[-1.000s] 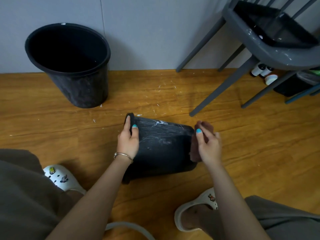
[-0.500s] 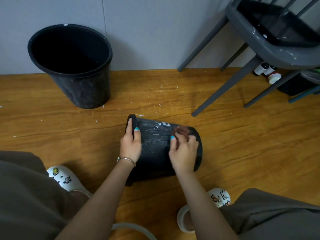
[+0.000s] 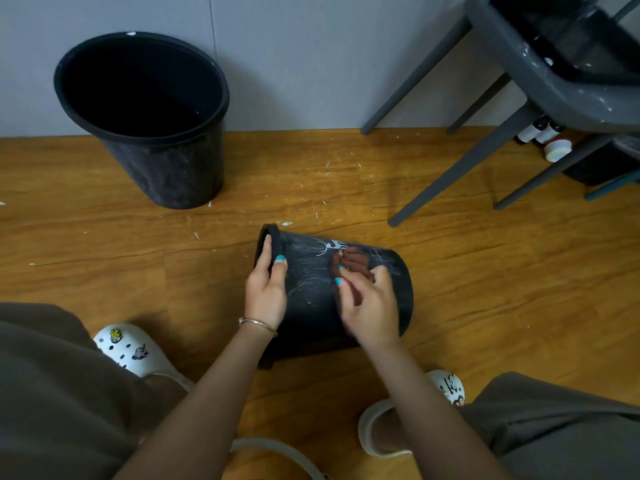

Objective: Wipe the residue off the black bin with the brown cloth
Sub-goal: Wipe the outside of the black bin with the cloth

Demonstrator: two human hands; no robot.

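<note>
A small black bin (image 3: 311,289) lies on its side on the wooden floor, its mouth to the left and white streaks of residue across its upper wall. My left hand (image 3: 266,289) grips its rim, thumb inside the mouth and fingers on the outer wall. My right hand (image 3: 367,303) holds the bunched brown cloth (image 3: 353,261) and presses it onto the bin's upper side, just below a white scribbled mark. Most of the cloth is hidden under my fingers.
A larger black bin (image 3: 145,116) stands upright at the back left by the grey wall. A grey chair (image 3: 540,84) stands at the back right, with small bottles (image 3: 540,131) under it. White flecks litter the floor (image 3: 485,271). My white clogs (image 3: 128,348) flank the small bin.
My right hand carried the cloth from the bin's base end onto its upper side and leftwards across the streaks. My left hand kept its grip on the rim.
</note>
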